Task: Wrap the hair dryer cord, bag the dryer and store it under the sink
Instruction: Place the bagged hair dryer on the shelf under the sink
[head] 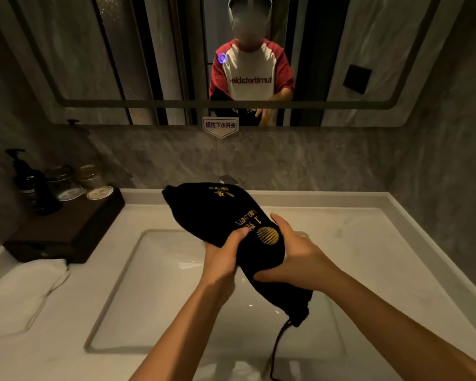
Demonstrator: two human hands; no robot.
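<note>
Bagging step looked done: both hands held the black drawstring bag (231, 229) above the sink (138, 270), left hand (221, 259) and right hand (289, 259) clasped round it, cord (279, 342) dangling; dryer unseen, presumably inside; next, lowering it to the under-sink space

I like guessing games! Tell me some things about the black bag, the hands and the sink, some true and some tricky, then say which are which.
1. Both hands hold the bag. True: the left hand and right hand grip it.
2. The bag lies flat on the counter. False: it is held up over the sink.
3. A cord hangs from the bag's near end. True.
4. The bag has silver print. False: the print is gold.
5. A white towel lies left of the sink. True.
</note>
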